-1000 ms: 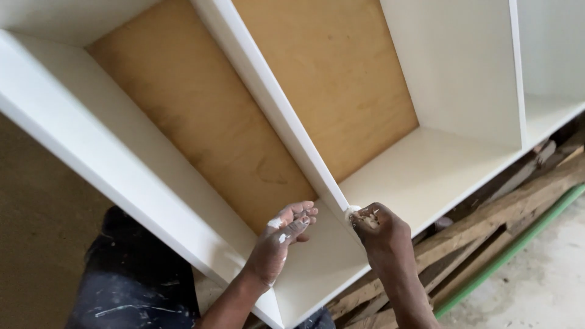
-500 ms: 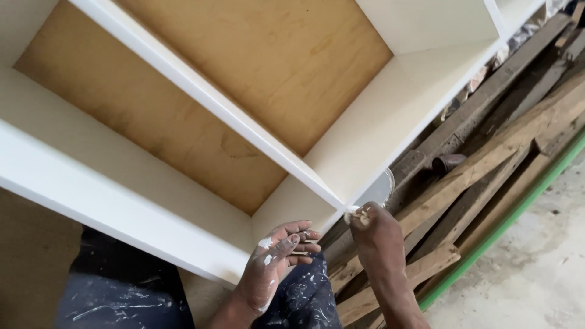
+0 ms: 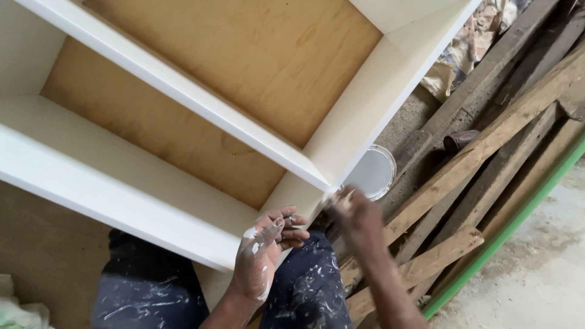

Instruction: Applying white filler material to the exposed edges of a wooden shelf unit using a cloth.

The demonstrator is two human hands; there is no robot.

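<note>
Two hands show: the left hand [image 3: 263, 256], smeared with white, and the right hand [image 3: 356, 214], blurred. One white cabinet [image 3: 122, 201] lies in view, with one divider [image 3: 183, 91] and two brown back panels showing, one [image 3: 244, 55] above the divider and one [image 3: 152, 134] below it. One round white lid [image 3: 372, 172] lies on the ground. Rough planks [image 3: 487, 146] lie in a heap, at least five, though overlap hides the exact count. One green strip [image 3: 518, 225] runs beside them. Two trouser legs [image 3: 304, 292] are spattered with paint.
</note>
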